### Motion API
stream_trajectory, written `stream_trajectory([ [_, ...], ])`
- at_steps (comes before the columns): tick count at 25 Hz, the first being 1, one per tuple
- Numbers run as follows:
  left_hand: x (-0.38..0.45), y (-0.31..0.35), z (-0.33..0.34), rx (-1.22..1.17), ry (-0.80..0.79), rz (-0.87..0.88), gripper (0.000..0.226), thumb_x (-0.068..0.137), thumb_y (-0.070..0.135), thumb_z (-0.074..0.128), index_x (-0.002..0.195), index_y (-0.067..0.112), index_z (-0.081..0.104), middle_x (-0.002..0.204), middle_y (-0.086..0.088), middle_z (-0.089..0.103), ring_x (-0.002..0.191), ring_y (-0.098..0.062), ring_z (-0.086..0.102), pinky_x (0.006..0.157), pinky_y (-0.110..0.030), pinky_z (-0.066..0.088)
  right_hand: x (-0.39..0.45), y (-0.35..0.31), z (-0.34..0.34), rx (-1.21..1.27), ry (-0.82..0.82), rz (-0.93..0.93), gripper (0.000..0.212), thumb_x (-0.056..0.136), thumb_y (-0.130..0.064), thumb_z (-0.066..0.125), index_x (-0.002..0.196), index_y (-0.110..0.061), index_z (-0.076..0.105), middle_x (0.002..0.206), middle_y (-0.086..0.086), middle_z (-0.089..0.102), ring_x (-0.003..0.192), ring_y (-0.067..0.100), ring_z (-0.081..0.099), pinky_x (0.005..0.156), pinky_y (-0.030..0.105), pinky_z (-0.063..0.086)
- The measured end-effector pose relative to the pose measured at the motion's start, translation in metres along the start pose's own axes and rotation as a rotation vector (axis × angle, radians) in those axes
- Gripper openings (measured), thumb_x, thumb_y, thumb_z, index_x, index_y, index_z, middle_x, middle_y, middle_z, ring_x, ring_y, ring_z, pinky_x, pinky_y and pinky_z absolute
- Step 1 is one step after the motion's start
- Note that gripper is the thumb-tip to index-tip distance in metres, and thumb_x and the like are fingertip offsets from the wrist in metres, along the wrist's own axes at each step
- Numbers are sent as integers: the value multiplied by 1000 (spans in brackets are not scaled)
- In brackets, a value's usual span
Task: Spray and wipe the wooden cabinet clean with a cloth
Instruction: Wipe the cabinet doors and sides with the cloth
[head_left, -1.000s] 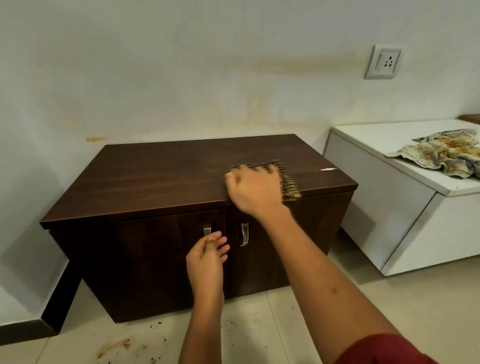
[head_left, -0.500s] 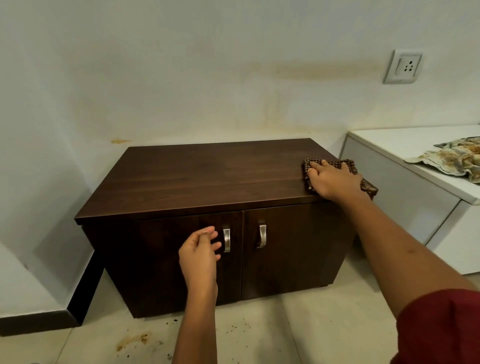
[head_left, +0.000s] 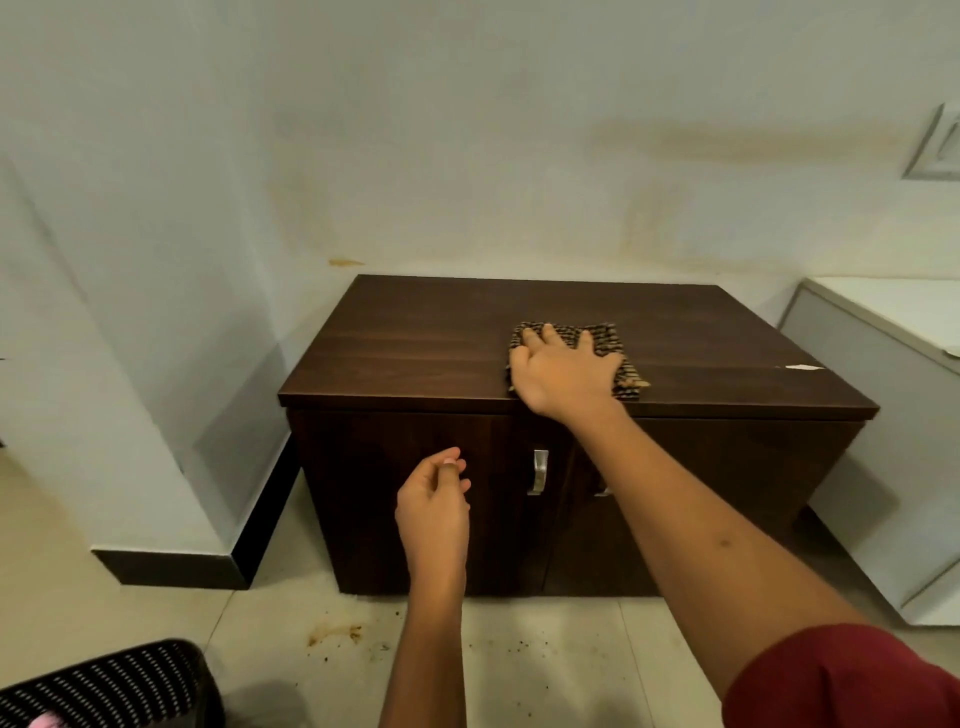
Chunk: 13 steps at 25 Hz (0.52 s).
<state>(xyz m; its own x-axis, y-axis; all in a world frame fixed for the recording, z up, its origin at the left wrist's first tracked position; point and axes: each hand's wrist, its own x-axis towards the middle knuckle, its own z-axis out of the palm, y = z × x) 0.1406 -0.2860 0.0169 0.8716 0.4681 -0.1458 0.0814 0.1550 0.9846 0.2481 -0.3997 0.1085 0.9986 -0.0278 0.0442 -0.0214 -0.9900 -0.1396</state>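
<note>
A dark wooden cabinet (head_left: 426, 332) with two doors and metal handles stands against the wall. A brown checked cloth (head_left: 608, 340) lies flat on its top near the front edge, about mid-width. My right hand (head_left: 561, 371) presses on the cloth with spread, straight fingers and covers most of it. My left hand (head_left: 434, 506) hangs in front of the left door with loosely curled fingers and holds nothing. A small white mark (head_left: 802, 367) sits on the top near the right edge. No spray bottle is in view.
A white unit (head_left: 883, 332) stands close on the right. A wall corner with a black skirting (head_left: 260, 519) juts out on the left. A black dotted basket (head_left: 104, 686) sits at the bottom left. Brown stains and crumbs (head_left: 332, 634) mark the floor tiles.
My right hand has slid the cloth leftward from the top's right end to about mid-width. The view has shifted left. My left hand stays in front of the left door.
</note>
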Motion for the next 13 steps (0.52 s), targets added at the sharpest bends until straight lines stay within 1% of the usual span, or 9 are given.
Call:
stream_trajectory([
  [2, 3, 1, -13, -17, 32, 9, 21, 99, 20, 47, 103, 32, 64, 104, 9, 66, 97, -8, 64, 86, -34, 55, -4, -36, 6, 8, -7, -73, 58, 99, -48, 12, 155, -32, 18, 164, -5, 9, 149, 37, 4, 111, 70, 2],
  [6, 13, 0, -37, -53, 98, -1, 22, 99, 21, 47, 106, 30, 66, 107, 6, 68, 99, -10, 65, 87, -34, 54, -6, -98, 12, 32, -43, -194, 59, 100, -48, 13, 156, -30, 17, 165, -3, 7, 149, 39, 2, 110, 72, 0],
  [9, 19, -1, -51, -79, 129, -12, 22, 100, 22, 47, 109, 28, 66, 109, 5, 67, 100, -12, 64, 88, -36, 54, -8, -136, 14, 49, -72, -270, 59, 100, -48, 13, 156, -29, 17, 165, -2, 6, 149, 39, 1, 109, 73, -1],
  [13, 26, -3, -64, -97, 150, -21, 23, 100, 20, 46, 107, 24, 68, 108, 4, 68, 100, -14, 65, 89, -39, 53, -9, -171, 19, 73, -75, -396, 57, 100, -49, 15, 154, -32, 22, 164, -3, 10, 149, 39, 3, 110, 72, 1],
])
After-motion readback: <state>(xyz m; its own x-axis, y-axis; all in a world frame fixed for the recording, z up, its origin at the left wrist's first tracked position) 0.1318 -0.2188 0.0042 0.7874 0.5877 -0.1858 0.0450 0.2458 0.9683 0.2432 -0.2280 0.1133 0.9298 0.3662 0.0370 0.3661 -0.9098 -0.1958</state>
